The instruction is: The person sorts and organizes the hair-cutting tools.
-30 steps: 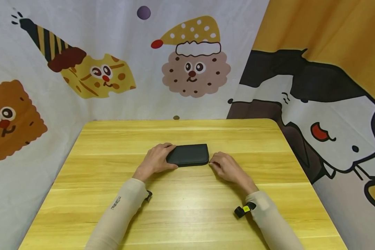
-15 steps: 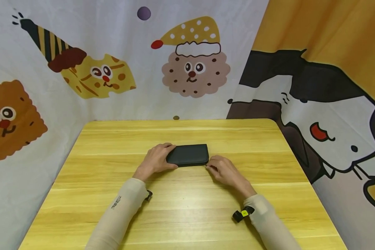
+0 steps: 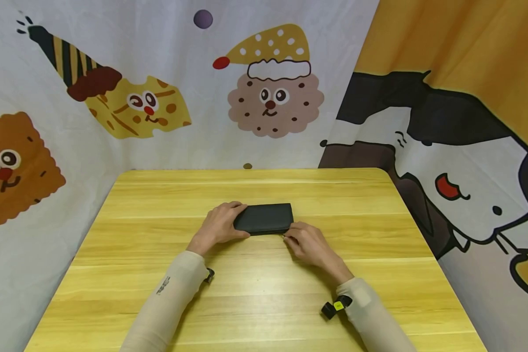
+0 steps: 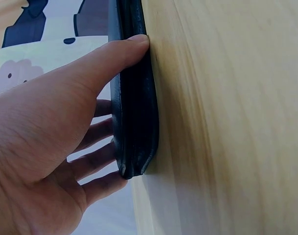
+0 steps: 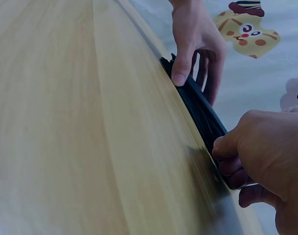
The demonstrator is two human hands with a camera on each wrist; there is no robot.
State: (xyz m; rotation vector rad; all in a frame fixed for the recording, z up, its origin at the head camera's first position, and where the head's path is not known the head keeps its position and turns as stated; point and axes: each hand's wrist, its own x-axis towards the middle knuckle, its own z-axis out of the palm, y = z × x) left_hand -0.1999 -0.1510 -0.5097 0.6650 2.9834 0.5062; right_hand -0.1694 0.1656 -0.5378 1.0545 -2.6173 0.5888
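A black zip-around wallet (image 3: 264, 218) lies flat on the wooden table, its long zipped side facing me. My left hand (image 3: 220, 223) grips its left end, thumb along the front side and fingers round the back edge. In the left wrist view that zipped side (image 4: 136, 107) looks parted near the thumb, with zipper teeth along it. At the wallet's front right corner my right hand (image 3: 307, 243) pinches the zipper pull between thumb and curled fingers. The pull is mostly hidden by the fingertips, also in the right wrist view, where the hand (image 5: 271, 152) covers the wallet's near end.
The wooden table (image 3: 255, 303) reaches back to a white cloth wall (image 3: 158, 151) printed with cartoon figures. An orange, black and white cloth (image 3: 466, 161) hangs along the right side. A black wrist camera (image 3: 334, 308) is strapped to the right forearm.
My right hand has moved left and slightly nearer, from the wallet's right end round the corner to its front edge. The left hand and the wallet have stayed almost still.
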